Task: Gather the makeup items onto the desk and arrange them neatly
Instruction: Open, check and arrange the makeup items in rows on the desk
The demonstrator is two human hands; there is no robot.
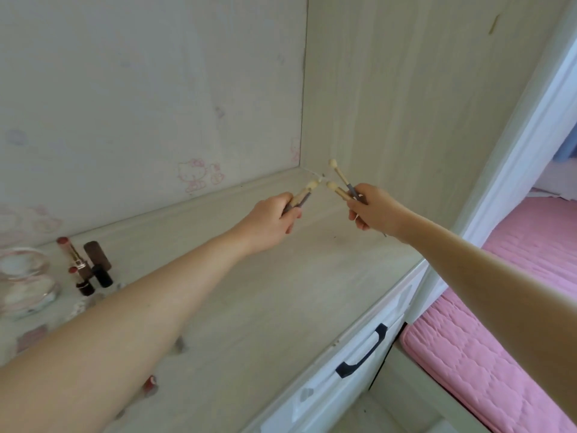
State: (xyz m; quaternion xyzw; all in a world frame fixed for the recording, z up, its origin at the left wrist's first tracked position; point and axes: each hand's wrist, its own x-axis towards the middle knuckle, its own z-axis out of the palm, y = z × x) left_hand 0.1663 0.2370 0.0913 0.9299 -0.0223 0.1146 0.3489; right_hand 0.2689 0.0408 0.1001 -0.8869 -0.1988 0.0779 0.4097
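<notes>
Left hand [271, 220] grips one makeup brush [304, 195]; right hand [373, 214] holds two brushes [340, 182], all raised above the counter's [281, 292] far corner. Lowering them together, bristles aligned, near the lipsticks [79, 270], should keep the row tidy.

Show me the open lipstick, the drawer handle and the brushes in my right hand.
open lipstick [69, 249], head view, on its red tip and gold tube.
drawer handle [362, 354], head view, mid-bar.
brushes [338, 178], head view, pale ferrule.

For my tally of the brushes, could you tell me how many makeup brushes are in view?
3: one in the left hand, two in the right hand, heads up; more may be hidden in the fists.
</notes>
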